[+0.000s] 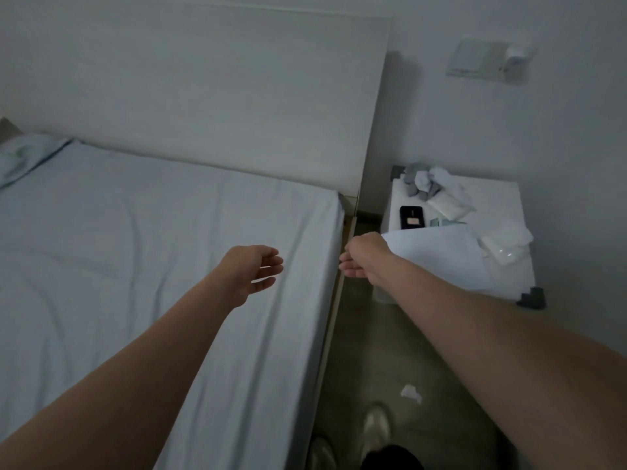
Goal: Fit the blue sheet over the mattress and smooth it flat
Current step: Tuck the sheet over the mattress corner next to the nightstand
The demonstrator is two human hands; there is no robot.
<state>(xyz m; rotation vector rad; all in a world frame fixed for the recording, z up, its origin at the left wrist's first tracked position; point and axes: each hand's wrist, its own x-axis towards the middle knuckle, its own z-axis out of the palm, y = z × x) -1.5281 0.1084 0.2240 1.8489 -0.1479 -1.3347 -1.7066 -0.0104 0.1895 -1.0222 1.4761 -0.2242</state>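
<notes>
The pale blue sheet (pixel 142 252) covers the mattress from the headboard down its right side, with soft creases across the top. At the far left corner the sheet is bunched into loose folds (pixel 23 157). My left hand (pixel 252 271) hovers just above the sheet near the right edge, fingers apart and empty. My right hand (pixel 363 256) hangs past the mattress's right side, over the gap by the bed frame, fingers loosely curled with nothing visible in them.
A white headboard (pixel 217 106) stands behind the bed. To the right stands a white nightstand (pixel 505 205) with a phone (pixel 411 217), papers and bundled cloth. A scrap of tissue (pixel 411 393) lies on the floor near my shoes (pixel 375 427).
</notes>
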